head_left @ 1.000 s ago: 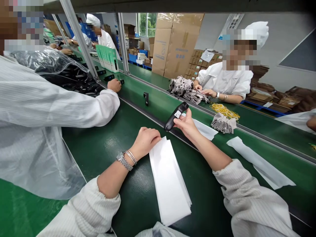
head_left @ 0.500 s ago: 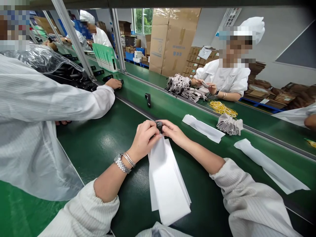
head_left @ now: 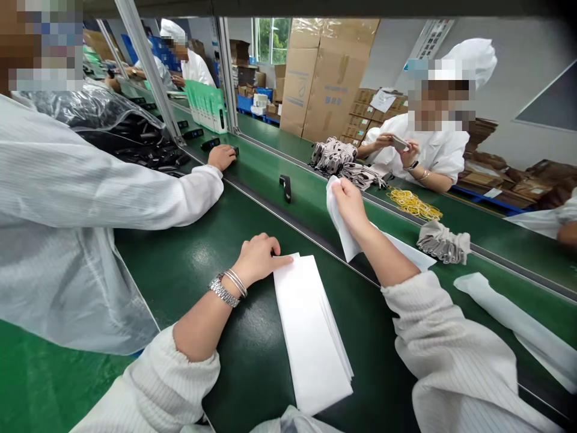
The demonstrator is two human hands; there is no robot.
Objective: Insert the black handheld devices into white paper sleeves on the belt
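A stack of flat white sleeves (head_left: 315, 337) lies on the green work surface in front of me. My left hand (head_left: 259, 257) is at the stack's upper left corner, thumb on its edge and fingers curled; what they hold, if anything, is hidden. Farther right and forward, my right hand (head_left: 350, 204) is closed on a white sleeve (head_left: 339, 231), raised over the edge of the belt. Behind that hand another white sleeve (head_left: 403, 249) lies on the belt. One black device (head_left: 285, 188) sits on the belt between and beyond my hands.
At the left a person's sleeved arm (head_left: 180, 195) reaches to the belt near black devices. Across the belt a person handles a small grey item beside grey pouches (head_left: 333, 155) and yellow bands (head_left: 415, 204). Grey bundle (head_left: 444, 242) and white sleeve (head_left: 518, 319) lie right.
My right hand has moved from beside my left hand out over the belt, carrying a white sleeve off the stack. The dark object between my hands is no longer visible.
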